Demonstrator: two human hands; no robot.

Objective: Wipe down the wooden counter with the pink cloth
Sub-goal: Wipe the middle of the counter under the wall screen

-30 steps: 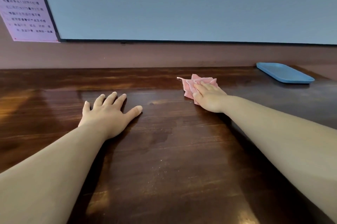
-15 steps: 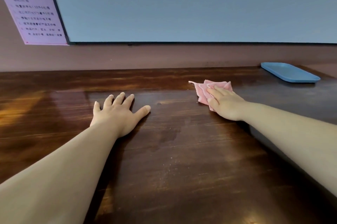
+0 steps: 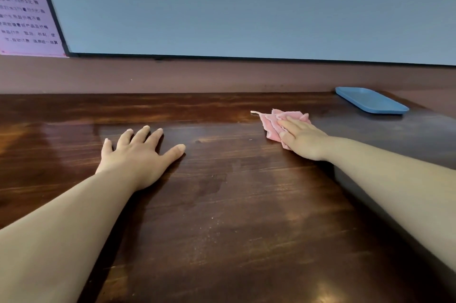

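basically mid-wipe: right hand (image 3: 304, 139) presses flat, fingers straight, on pink cloth (image 3: 272, 123), left hand (image 3: 138, 154) spread flat on wooden counter (image 3: 234, 204); next likely sweep toward unwiped near area.

The single head-worn camera is looking forward and down from close above the wooden counter (image 3: 222, 216), facing the back wall; both forearms are entering from the lower corners.

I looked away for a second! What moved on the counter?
The right hand slid the pink cloth rightward across the counter, closer to the blue tray, pressing it flat as before. The left hand stayed flat on the wood; the tray did not move.
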